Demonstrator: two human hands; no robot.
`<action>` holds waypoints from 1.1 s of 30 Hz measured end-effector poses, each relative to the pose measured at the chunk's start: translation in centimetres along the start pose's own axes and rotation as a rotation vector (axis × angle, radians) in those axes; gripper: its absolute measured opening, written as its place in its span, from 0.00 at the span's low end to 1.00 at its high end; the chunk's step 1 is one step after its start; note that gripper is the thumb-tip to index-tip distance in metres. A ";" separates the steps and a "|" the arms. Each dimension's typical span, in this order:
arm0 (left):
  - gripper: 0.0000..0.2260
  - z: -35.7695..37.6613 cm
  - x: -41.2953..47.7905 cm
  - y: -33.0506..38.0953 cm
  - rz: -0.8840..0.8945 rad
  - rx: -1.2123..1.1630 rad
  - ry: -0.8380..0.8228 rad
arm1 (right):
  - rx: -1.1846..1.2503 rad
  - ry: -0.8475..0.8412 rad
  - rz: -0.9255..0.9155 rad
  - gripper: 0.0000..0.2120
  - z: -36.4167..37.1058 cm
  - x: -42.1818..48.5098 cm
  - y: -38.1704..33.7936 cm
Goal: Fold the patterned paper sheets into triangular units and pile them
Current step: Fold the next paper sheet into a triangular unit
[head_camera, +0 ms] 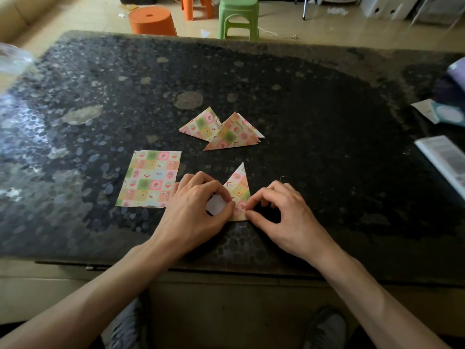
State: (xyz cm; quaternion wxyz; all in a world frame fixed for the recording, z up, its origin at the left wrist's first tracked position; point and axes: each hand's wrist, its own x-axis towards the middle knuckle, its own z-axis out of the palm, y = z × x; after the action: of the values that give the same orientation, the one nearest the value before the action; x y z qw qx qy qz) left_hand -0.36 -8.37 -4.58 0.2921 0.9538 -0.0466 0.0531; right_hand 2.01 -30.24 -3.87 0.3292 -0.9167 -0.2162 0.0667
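No word, label or number could be read anywhere. The printed paper [442,159] at the far right carried lines of print, but too blurred to read. The patterned sheets [148,178] showed only small pictures.

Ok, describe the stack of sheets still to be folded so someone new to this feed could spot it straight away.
On the dark speckled table, look just left of the person's left hand, near the front edge. The stack of flat sheets lies there. It is the only patterned paper still rectangular; the folded triangles farther back and the piece being folded are pointed.
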 end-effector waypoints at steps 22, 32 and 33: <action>0.13 -0.1 0.5 0.3 -0.082 -0.067 -0.057 | 0.032 0.032 0.151 0.05 0.3 0.5 -0.7; 0.07 0.1 0.3 1.0 -0.054 -0.048 -0.079 | 0.037 0.032 0.144 0.05 0.2 0.4 -0.8; 0.05 0.1 0.2 1.1 -0.049 -0.042 -0.087 | 0.041 0.028 0.145 0.05 0.2 0.4 -0.8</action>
State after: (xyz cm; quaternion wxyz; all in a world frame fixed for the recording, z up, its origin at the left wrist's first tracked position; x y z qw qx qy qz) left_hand -0.25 -9.34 -4.05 0.3108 0.9497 -0.0368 0.0034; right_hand 2.04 -29.39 -3.51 0.3451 -0.9239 -0.1432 0.0820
